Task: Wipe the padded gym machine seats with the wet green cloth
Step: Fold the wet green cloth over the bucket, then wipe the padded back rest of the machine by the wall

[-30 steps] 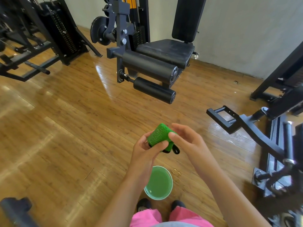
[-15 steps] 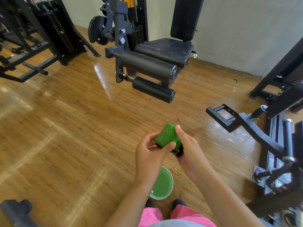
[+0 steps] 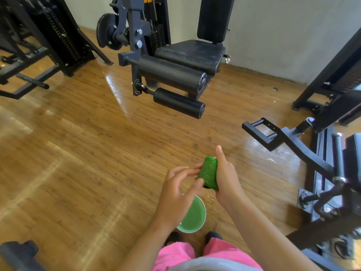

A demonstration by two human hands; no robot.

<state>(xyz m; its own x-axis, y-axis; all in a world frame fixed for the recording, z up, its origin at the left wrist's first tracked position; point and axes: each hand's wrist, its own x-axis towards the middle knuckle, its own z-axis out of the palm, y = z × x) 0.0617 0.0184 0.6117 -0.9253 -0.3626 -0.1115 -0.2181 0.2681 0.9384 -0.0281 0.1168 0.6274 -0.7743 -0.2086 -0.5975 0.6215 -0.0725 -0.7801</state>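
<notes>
A rolled-up green cloth (image 3: 209,174) is held in front of me at waist height. My right hand (image 3: 226,176) grips it from the right, thumb pointing up. My left hand (image 3: 180,187) touches its left side with fingertips and thumb. Straight ahead stands a black leg machine with a padded seat (image 3: 192,53), an upright backrest (image 3: 214,18) and two padded rollers (image 3: 172,75).
A green bucket (image 3: 195,218) with water stands on the wooden floor by my feet, with a few drops beside it. A black frame with a footplate (image 3: 259,130) juts in from the right. More black machines (image 3: 48,36) stand at the far left.
Both hands have turned the cloth from lying across to standing more upright. The right hand has slid round its right side, and the left hand's hold has loosened to fingertips.
</notes>
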